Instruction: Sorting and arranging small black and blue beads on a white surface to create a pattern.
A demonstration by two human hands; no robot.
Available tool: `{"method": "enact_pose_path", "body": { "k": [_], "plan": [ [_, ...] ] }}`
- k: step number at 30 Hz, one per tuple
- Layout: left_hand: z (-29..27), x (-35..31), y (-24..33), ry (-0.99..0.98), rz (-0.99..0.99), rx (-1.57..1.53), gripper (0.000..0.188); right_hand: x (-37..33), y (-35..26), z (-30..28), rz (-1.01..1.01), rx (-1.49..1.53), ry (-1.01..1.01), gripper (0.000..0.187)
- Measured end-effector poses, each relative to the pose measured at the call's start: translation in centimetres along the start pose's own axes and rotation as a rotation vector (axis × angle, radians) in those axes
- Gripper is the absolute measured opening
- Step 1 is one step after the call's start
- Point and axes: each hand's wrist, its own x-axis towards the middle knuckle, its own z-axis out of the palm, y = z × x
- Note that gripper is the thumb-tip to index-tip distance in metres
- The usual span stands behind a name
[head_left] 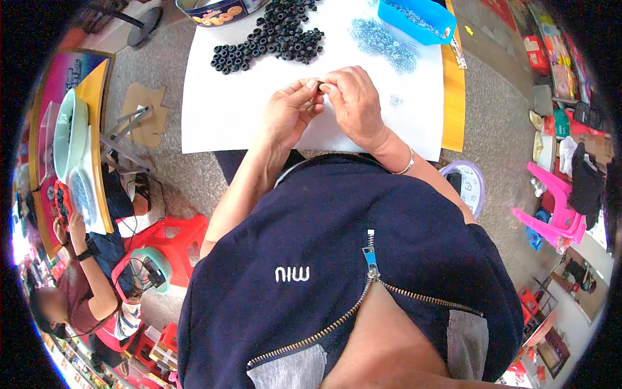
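Note:
My left hand [293, 111] and my right hand [355, 107] meet over the white-covered table [227, 117], fingertips almost touching. Pinched between them is a small black round piece [320, 87], mostly covered by the fingers. Just beyond the left hand spreads a heap of black round pieces with holes [285, 32]. Past the right hand lies a loose pile of tiny shiny silvery parts [389, 45], too small to make out singly. A few more of these parts [396, 100] are scattered nearer to the right hand.
A blue tray [414, 23] with silvery parts stands at the far right, a round tin [217, 13] at the far left. To the left, another person [91, 272] works at a yellow-edged table. A red stool [168, 243] and a pink stool [554, 207] flank me.

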Motion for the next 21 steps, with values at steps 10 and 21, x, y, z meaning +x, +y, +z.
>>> {"method": "enact_pose_path", "body": {
  "k": [10, 21],
  "plan": [
    [-0.2, -0.6, 0.9, -0.039, -0.014, 0.044, 0.016, 0.7, -0.4, -1.5, -0.048, -0.145, -0.271, 0.01],
    [-1.7, -1.9, 1.2, 0.013, -0.132, 0.28, 0.016, -0.8, -0.6, -1.2, -0.19, -0.052, -0.3, 0.009]
  ]
}}
